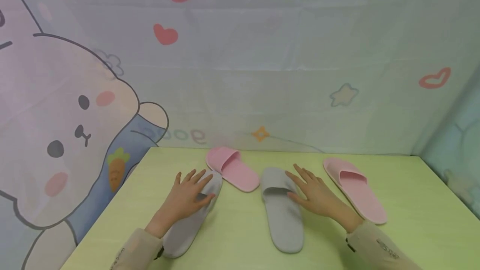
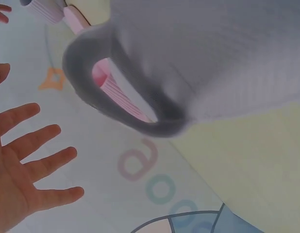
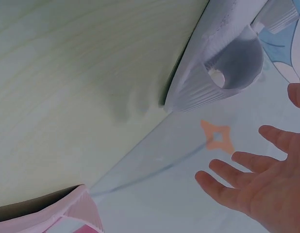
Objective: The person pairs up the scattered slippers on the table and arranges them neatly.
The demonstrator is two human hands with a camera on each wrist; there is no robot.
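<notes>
Two grey slippers lie on the table with their toes pointing to the back. Over the toe strap of the left grey slipper point(image 1: 187, 228) my left hand point(image 1: 186, 197) hovers with spread fingers. The left wrist view shows that hand's fingers point(image 2: 48, 165) straight, apart from the grey slipper point(image 2: 227, 63). My right hand point(image 1: 316, 193) is above the right edge of the other grey slipper point(image 1: 283, 224), fingers spread. In the right wrist view its fingers point(image 3: 232, 179) hold nothing. A pink slipper point(image 1: 240, 174) lies behind and between the grey ones; another pink slipper point(image 1: 360, 195) lies right of my right hand.
The pale yellow-green table point(image 1: 232, 232) ends at the back against a hanging cloth point(image 1: 262, 74) printed with hearts, a star and a large rabbit. More printed cloth point(image 1: 461, 153) hangs along the right side.
</notes>
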